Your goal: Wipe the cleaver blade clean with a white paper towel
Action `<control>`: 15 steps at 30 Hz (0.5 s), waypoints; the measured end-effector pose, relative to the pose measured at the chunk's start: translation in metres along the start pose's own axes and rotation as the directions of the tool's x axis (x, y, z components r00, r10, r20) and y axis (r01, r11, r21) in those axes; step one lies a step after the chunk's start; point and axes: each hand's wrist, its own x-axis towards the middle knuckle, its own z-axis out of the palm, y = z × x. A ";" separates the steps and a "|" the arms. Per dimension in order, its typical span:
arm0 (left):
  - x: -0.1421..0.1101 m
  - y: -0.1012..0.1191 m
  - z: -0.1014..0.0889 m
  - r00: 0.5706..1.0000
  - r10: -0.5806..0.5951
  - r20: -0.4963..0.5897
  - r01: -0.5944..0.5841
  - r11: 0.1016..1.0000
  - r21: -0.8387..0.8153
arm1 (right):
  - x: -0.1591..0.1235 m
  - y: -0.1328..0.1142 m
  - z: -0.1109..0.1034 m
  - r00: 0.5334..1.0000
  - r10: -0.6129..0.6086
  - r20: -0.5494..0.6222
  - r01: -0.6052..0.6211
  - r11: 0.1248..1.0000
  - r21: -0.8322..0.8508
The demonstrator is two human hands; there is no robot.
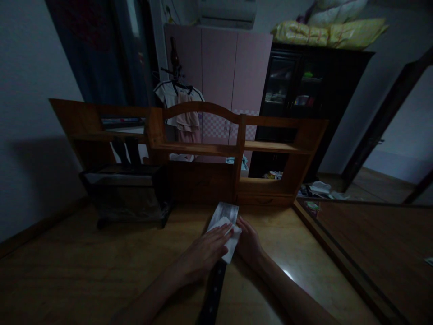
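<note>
A cleaver (227, 211) lies on the wooden surface, its broad grey blade pointing away and its black riveted handle (215, 284) towards me. A folded white tissue (232, 246) covers much of the blade. My left hand (206, 250) presses the tissue onto the blade from the left, fingers together and nearly straight. Along the blade's right side, my right hand (249, 241) steadies the cleaver, its fingertips at the edge beside the tissue. Part of the right hand's grip is hidden. Neither hand is on the handle.
A dark knife holder (126, 194) with black handles (133, 151) sticking out stands at the left. Behind the cleaver, a wooden shelf unit (203, 147) spans the surface. A raised wooden edge (331, 243) runs along the right. The room is dim.
</note>
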 end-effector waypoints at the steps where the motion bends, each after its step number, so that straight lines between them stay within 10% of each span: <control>1: 0.000 -0.001 0.000 1.000 -0.004 -0.009 0.004 1.000 -0.012 | 0.000 0.000 0.000 1.000 0.008 0.008 -0.008 1.000 0.005; 15: -0.004 -0.039 0.019 0.903 -0.342 -0.261 0.328 0.940 -0.095 | -0.005 -0.001 0.000 0.985 0.165 0.056 -0.162 0.985 -0.067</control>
